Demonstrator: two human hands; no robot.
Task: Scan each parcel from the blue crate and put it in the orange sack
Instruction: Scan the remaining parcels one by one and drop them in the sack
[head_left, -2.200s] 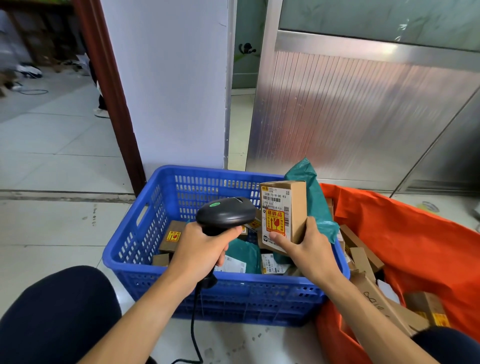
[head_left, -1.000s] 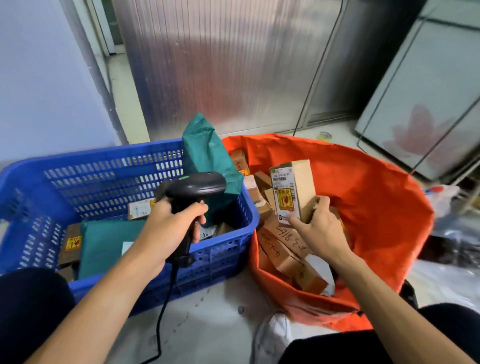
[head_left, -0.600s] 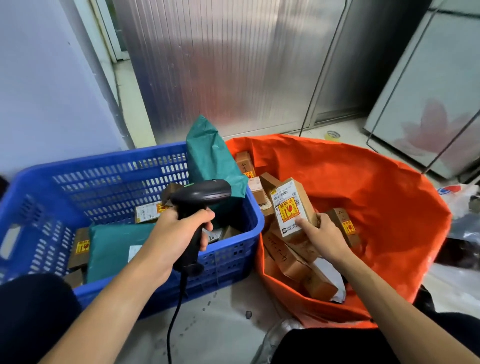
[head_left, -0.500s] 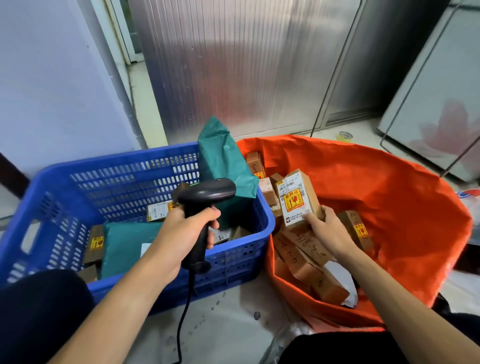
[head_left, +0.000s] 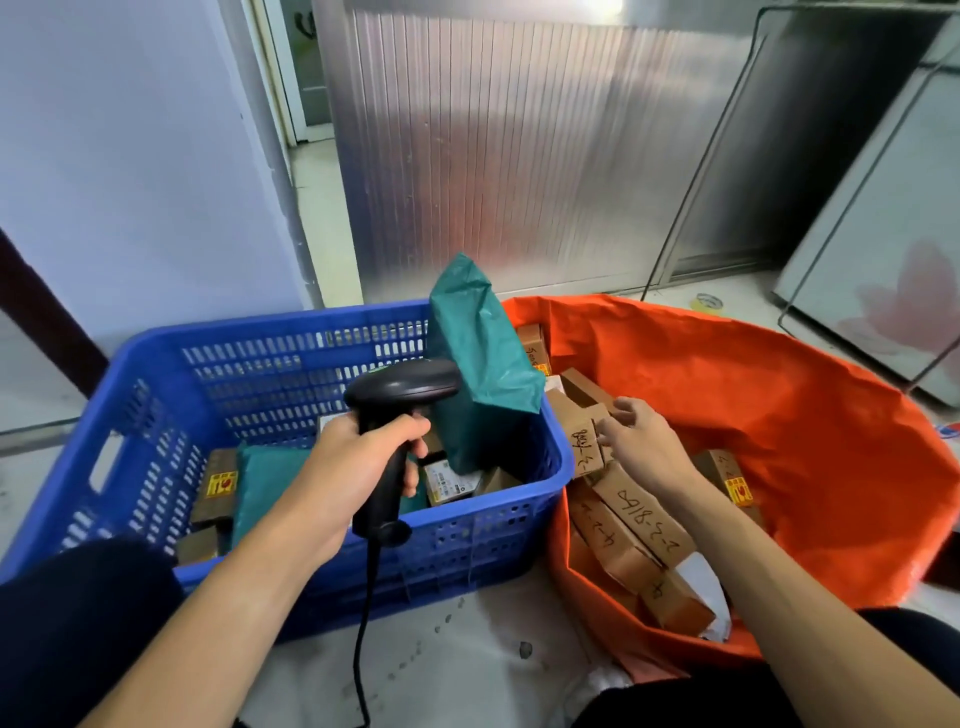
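The blue crate (head_left: 260, 374) stands on the floor at left and holds a tall green mailer (head_left: 478, 364), a flat green mailer (head_left: 270, 478) and small labelled boxes. My left hand (head_left: 358, 462) grips the black corded scanner (head_left: 402, 384) over the crate. To the right, the orange sack (head_left: 779, 415) lies open with several brown boxes inside. My right hand (head_left: 641, 447) hovers in the sack with relaxed fingers. Its fingertips touch a small brown box (head_left: 584, 447) with handwriting that lies on the pile.
A ribbed metal panel (head_left: 519, 156) rises behind the crate and sack, with a white wall (head_left: 130, 156) at left. A tape roll (head_left: 709, 303) lies on the floor beyond the sack. A white panel in a metal frame (head_left: 883, 234) leans at right. My dark-clothed knees fill both lower corners.
My right hand carried the labelled box from the crate to the sack and let it go on the pile. The scanner hand stayed over the crate.
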